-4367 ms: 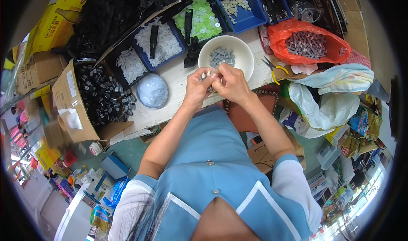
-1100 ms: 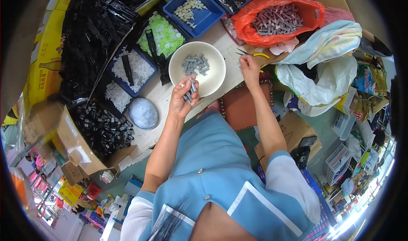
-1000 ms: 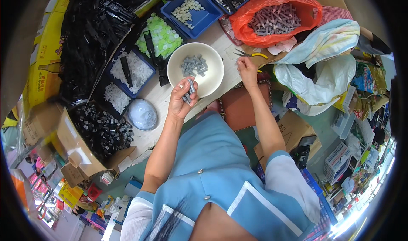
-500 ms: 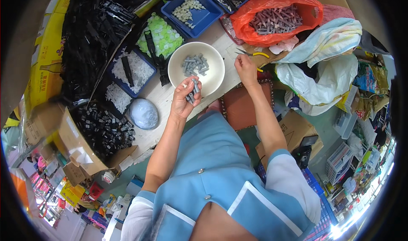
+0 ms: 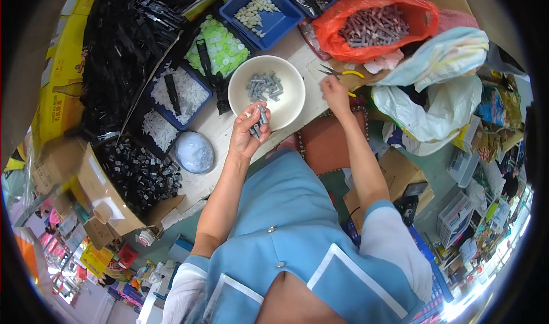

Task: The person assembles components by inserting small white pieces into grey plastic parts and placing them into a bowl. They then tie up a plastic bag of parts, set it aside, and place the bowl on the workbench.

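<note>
Cluttered tabletop with blue trays, white bowl at centre; left hand at bowl's 7 o'clock rim, grip closed on several grey pins; right hand at bowl's 3 o'clock, fingers pinched by yellow-handled pliers, contents unclear.

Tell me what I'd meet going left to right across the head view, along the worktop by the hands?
Cardboard box of black parts → round clear lid → left hand holding grey pieces → white bowl → right hand → white plastic bag.
</note>
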